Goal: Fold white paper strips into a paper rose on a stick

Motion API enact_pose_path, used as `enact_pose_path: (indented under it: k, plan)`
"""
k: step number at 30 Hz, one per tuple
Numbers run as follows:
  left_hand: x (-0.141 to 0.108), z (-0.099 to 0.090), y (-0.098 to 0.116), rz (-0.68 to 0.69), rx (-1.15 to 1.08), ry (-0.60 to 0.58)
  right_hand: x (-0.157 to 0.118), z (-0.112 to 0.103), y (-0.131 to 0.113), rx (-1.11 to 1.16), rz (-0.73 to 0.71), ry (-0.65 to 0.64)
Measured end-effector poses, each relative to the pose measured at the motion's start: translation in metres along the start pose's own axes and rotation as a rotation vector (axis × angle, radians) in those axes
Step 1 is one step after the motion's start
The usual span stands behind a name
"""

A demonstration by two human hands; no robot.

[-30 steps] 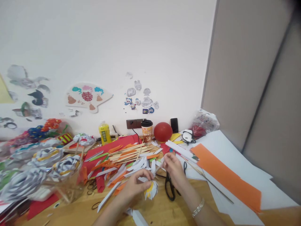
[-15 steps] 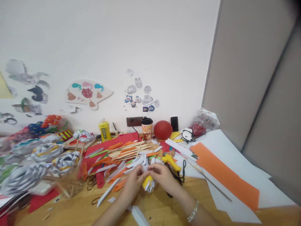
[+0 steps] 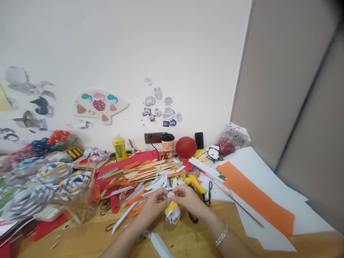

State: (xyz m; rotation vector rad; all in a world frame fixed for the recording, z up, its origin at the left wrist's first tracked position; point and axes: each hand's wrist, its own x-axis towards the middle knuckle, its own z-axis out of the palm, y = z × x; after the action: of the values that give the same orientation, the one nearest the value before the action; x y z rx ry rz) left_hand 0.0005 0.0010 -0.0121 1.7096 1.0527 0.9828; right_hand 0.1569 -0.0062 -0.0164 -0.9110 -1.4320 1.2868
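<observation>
Both hands [image 3: 156, 203] [image 3: 188, 197] pinching one white-and-yellow paper piece [image 3: 172, 214]; one yellow tool [image 3: 195, 184], one lidded cup [image 3: 168, 147] beyond.

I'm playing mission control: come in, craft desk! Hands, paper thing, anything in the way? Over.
Left hand, right hand: fingers pinching yellow-and-white paper piece. Yellow tool just beyond right hand. Paper strips heaped behind.
</observation>
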Motion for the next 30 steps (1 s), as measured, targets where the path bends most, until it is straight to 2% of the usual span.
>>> enact_pose_path:
  k: [3, 6, 8, 11, 14, 17, 20, 23, 27, 30]
  plan:
    - [-0.001, 0.0, 0.003, -0.057, 0.011, 0.021, 0.001, 0.0, 0.003, -0.058, 0.007, 0.03]
    - [-0.001, -0.005, 0.007, -0.097, -0.036, 0.0, 0.003, 0.0, 0.008, -0.11, -0.058, 0.086]
    - [-0.002, -0.009, 0.009, -0.111, -0.145, -0.028, 0.006, 0.001, 0.01, -0.055, -0.083, 0.16]
    - [-0.005, -0.008, 0.009, -0.17, -0.385, -0.042, 0.01, 0.004, 0.014, 0.154, -0.082, 0.266]
    - [-0.009, 0.0, 0.006, -0.263, -0.665, -0.094, 0.012, 0.004, 0.014, 0.256, -0.065, 0.281]
    - [-0.01, 0.007, 0.006, -0.262, -0.733, -0.104, 0.012, -0.001, 0.011, 0.147, -0.073, 0.173]
    - [-0.01, 0.009, 0.008, -0.265, -0.694, -0.04, 0.01, -0.006, 0.009, -0.026, -0.077, 0.1]
    - [-0.011, 0.01, 0.009, -0.294, -0.648, -0.008, 0.007, -0.003, 0.009, -0.159, -0.104, 0.13]
    - [-0.012, 0.016, 0.01, -0.276, -0.691, -0.106, 0.002, 0.004, 0.005, -0.368, -0.162, 0.21]
    - [-0.011, 0.021, 0.007, -0.304, -0.675, -0.056, -0.001, 0.005, -0.003, -0.519, -0.229, 0.235]
